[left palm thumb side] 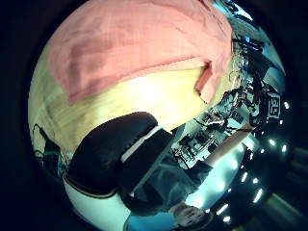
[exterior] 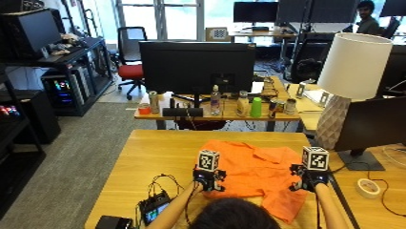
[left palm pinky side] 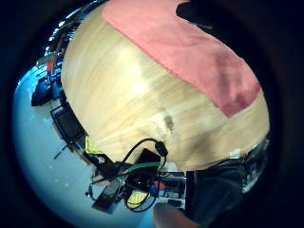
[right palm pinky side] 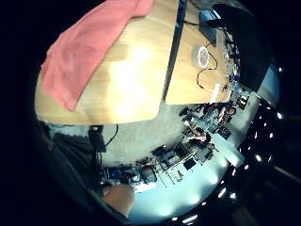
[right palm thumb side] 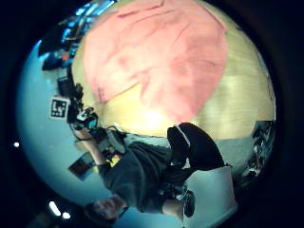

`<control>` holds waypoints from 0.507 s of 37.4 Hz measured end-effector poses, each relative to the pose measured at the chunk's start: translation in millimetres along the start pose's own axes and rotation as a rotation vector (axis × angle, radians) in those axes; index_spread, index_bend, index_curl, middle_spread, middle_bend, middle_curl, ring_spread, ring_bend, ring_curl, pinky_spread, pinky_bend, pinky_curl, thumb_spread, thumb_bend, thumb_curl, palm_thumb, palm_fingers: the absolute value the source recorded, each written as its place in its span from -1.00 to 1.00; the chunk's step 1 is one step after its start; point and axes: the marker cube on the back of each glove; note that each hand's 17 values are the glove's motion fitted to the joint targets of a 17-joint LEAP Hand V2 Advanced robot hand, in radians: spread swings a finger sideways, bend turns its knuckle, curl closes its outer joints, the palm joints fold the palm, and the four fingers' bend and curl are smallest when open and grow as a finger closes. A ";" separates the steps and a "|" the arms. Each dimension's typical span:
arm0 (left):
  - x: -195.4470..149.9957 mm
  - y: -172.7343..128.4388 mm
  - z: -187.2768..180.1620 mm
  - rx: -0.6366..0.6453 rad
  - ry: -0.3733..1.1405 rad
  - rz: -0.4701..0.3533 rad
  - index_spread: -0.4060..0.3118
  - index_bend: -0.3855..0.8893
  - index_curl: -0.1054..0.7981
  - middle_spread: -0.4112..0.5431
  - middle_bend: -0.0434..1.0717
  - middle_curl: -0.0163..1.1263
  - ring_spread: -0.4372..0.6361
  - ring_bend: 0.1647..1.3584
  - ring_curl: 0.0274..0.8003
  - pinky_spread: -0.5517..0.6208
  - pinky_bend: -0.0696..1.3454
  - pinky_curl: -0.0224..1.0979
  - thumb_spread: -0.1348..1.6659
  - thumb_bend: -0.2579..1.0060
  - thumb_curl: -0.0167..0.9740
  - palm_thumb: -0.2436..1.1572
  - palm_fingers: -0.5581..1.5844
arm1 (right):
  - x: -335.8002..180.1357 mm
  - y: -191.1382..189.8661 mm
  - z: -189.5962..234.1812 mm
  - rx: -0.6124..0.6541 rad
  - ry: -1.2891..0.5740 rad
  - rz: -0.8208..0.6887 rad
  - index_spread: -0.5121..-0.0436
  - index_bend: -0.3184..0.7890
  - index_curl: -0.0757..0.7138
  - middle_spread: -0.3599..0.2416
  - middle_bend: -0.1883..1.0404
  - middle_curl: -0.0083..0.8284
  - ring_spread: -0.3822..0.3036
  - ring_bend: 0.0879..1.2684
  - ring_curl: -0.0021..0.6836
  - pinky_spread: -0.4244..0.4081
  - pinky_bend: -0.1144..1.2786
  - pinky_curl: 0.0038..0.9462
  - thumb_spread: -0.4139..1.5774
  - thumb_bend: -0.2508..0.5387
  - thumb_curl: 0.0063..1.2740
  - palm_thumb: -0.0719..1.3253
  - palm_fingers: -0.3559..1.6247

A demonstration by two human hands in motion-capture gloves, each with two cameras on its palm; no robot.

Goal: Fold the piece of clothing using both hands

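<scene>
An orange short-sleeved shirt (exterior: 254, 174) lies spread on the wooden table (exterior: 158, 157), with one sleeve reaching the near edge. My left hand (exterior: 208, 180) hovers over the shirt's near left edge. My right hand (exterior: 309, 180) hovers over its right edge. Neither hand holds cloth. In the palm views the shirt (left palm pinky side: 190, 52) (left palm thumb side: 134, 43) (right palm pinky side: 80, 61) (right palm thumb side: 156, 52) lies flat below, apart from the palms. A gloved hand (left palm thumb side: 110, 154) shows in the left thumb side view, and another (right palm thumb side: 194, 147) in the right thumb side view.
A small black device with cables (exterior: 154, 207) sits at the table's near left. A tape roll (exterior: 367, 187), a dark monitor (exterior: 374, 129) and a white lamp (exterior: 346, 95) stand to the right. Behind is a desk with a monitor (exterior: 193, 67) and bottles.
</scene>
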 end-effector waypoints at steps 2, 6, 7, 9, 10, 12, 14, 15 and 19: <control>1.4 -1.4 7.8 -0.032 0.003 0.016 -0.19 -0.32 -0.64 0.48 -0.65 -0.61 0.61 0.00 -0.36 0.66 0.16 -0.31 0.23 -0.63 -0.52 -0.63 -0.62 | 0.7 -6.8 7.6 -0.002 -0.008 0.004 -0.55 -0.18 -0.30 -0.02 -0.38 -0.31 0.46 -0.49 -0.26 0.61 -0.04 -0.28 0.47 -0.27 -0.61 0.02 -0.61; 2.1 -8.0 14.2 -0.037 0.015 0.025 -0.19 -0.31 -0.64 0.49 -0.65 -0.61 0.60 0.01 -0.36 0.65 0.17 -0.31 0.22 -0.63 -0.50 -0.62 -0.62 | 3.5 -18.5 18.7 -0.001 -0.027 0.024 -0.56 -0.18 -0.30 -0.02 -0.38 -0.29 0.46 -0.48 -0.25 0.61 -0.04 -0.28 0.45 -0.33 -0.59 0.04 -0.61; 1.8 -10.4 15.0 -0.031 0.019 0.027 -0.19 -0.30 -0.64 0.49 -0.65 -0.62 0.61 0.00 -0.36 0.65 0.18 -0.31 0.22 -0.61 -0.49 -0.59 -0.62 | 5.1 -23.3 22.2 0.000 -0.035 0.030 -0.55 -0.18 -0.29 -0.02 -0.39 -0.29 0.45 -0.47 -0.24 0.61 -0.04 -0.28 0.45 -0.35 -0.59 0.04 -0.61; 1.3 -16.2 16.2 -0.010 0.028 0.027 -0.18 -0.29 -0.64 0.50 -0.64 -0.62 0.61 -0.02 -0.37 0.64 0.18 -0.31 0.22 -0.62 -0.48 -0.58 -0.62 | 7.2 -31.2 29.4 0.002 -0.053 0.036 -0.55 -0.17 -0.29 -0.02 -0.38 -0.29 0.44 -0.47 -0.24 0.61 -0.05 -0.28 0.45 -0.39 -0.59 0.04 -0.60; 0.9 -19.0 16.5 0.005 0.032 0.023 -0.18 -0.29 -0.63 0.50 -0.64 -0.62 0.62 -0.03 -0.37 0.65 0.19 -0.31 0.22 -0.62 -0.48 -0.58 -0.62 | 7.3 -33.3 32.2 0.005 -0.062 0.037 -0.55 -0.18 -0.29 -0.02 -0.38 -0.28 0.44 -0.46 -0.23 0.61 -0.05 -0.29 0.45 -0.40 -0.59 0.03 -0.60; -0.3 -23.2 16.8 0.036 0.034 0.002 -0.18 -0.29 -0.63 0.50 -0.64 -0.62 0.63 -0.04 -0.38 0.65 0.19 -0.31 0.22 -0.63 -0.48 -0.58 -0.62 | 6.4 -34.5 35.7 0.020 -0.074 0.039 -0.55 -0.18 -0.28 -0.02 -0.38 -0.28 0.44 -0.45 -0.23 0.61 -0.05 -0.29 0.45 -0.41 -0.58 0.04 -0.60; -1.2 -26.0 17.2 0.066 0.032 -0.017 -0.17 -0.28 -0.63 0.50 -0.65 -0.62 0.63 -0.04 -0.38 0.65 0.20 -0.31 0.22 -0.62 -0.47 -0.57 -0.62 | 5.5 -35.4 38.7 0.038 -0.084 0.044 -0.54 -0.18 -0.28 -0.02 -0.37 -0.27 0.43 -0.45 -0.23 0.61 -0.06 -0.29 0.45 -0.43 -0.58 0.02 -0.59; -1.1 -27.1 17.5 0.081 0.032 -0.018 -0.16 -0.28 -0.63 0.50 -0.65 -0.62 0.63 -0.04 -0.38 0.64 0.20 -0.31 0.23 -0.62 -0.46 -0.56 -0.62 | 5.8 -37.2 40.7 0.050 -0.087 0.049 -0.53 -0.17 -0.27 -0.02 -0.36 -0.26 0.41 -0.45 -0.22 0.60 -0.07 -0.29 0.44 -0.44 -0.58 0.01 -0.58; 2.1 -28.1 20.7 0.100 0.041 0.018 -0.13 -0.26 -0.61 0.51 -0.65 -0.63 0.63 -0.06 -0.39 0.64 0.19 -0.32 0.23 -0.62 -0.45 -0.55 -0.61 | 8.0 -47.5 46.0 0.145 -0.086 0.088 -0.52 -0.18 -0.27 -0.01 -0.35 -0.24 0.40 -0.45 -0.22 0.60 -0.08 -0.30 0.44 -0.43 -0.58 0.00 -0.57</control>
